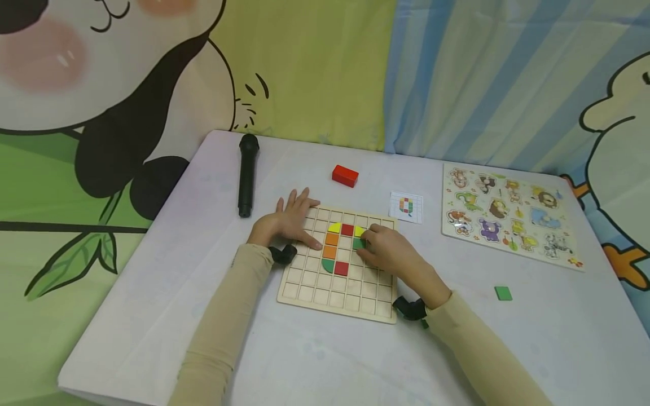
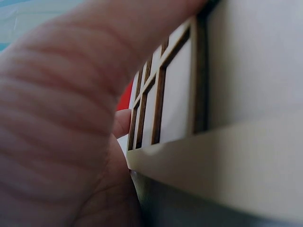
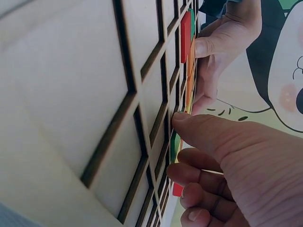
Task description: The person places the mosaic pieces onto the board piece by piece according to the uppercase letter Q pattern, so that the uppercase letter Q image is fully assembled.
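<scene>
A wooden grid board [image 1: 373, 307] lies on the table with yellow, red, orange and green tiles in its squares. My left hand [image 1: 286, 223] rests on the board's left edge, fingers spread, thumb reaching over the squares. At the upper right of the pattern, my right hand [image 1: 396, 256] has thumb and fingers around a green square tile [image 1: 359, 243], which sits at a grid square below a yellow tile [image 1: 359, 231]. The right wrist view shows that green tile [image 3: 175, 144] between thumb and fingertips. Left of it are two orange tiles [image 1: 330, 246] and a rounded green tile [image 1: 328, 265].
Behind the board are a red block [image 1: 345, 175] and a small pattern card [image 1: 406, 207]. A black microphone [image 1: 247, 175] lies at left, an animal puzzle board [image 1: 510, 217] at right. One loose green tile [image 1: 503, 293] lies at right; another green piece [image 1: 425, 323] shows partly by the right wrist.
</scene>
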`<move>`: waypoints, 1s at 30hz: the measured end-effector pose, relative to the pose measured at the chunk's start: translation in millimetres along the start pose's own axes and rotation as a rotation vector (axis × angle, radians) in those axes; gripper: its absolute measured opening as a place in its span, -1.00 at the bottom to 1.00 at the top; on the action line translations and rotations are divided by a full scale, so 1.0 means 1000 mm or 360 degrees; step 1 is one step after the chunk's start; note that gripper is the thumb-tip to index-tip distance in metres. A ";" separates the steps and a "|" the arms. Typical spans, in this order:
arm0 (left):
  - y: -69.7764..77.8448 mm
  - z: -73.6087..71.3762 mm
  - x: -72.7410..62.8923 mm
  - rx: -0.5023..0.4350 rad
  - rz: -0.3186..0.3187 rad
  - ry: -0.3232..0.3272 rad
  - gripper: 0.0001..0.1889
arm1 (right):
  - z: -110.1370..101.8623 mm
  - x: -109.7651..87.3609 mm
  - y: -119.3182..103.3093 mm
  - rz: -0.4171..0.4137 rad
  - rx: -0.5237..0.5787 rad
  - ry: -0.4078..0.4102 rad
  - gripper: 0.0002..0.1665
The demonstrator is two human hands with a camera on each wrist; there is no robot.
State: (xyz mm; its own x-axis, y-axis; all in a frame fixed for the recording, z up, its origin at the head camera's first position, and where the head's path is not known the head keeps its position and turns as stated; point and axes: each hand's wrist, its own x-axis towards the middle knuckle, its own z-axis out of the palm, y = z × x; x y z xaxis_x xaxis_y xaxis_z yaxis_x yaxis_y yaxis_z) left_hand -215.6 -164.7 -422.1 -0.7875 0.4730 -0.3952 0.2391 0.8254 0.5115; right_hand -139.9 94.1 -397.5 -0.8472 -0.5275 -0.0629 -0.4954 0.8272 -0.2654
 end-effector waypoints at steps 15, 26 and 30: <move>-0.001 0.003 0.003 -0.0002 -0.0043 -0.0002 0.21 | -0.006 -0.020 0.009 0.0045 0.0065 0.0076 -0.66; -0.008 0.008 0.009 0.0031 -0.0049 0.0008 0.26 | -0.012 -0.088 0.052 0.0356 0.0164 0.0190 -0.71; -0.006 0.007 0.008 0.0010 -0.0031 0.0019 0.26 | -0.015 -0.127 0.079 0.0515 0.0184 0.0246 -0.69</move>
State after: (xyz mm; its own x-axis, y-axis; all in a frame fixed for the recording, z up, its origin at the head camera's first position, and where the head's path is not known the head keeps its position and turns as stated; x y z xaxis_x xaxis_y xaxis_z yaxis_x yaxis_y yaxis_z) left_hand -219.2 -163.6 -433.0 -0.7986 0.4534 -0.3957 0.2276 0.8363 0.4988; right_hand -74.1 229.1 -396.2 -0.9796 -0.1999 -0.0177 -0.1800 0.9142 -0.3631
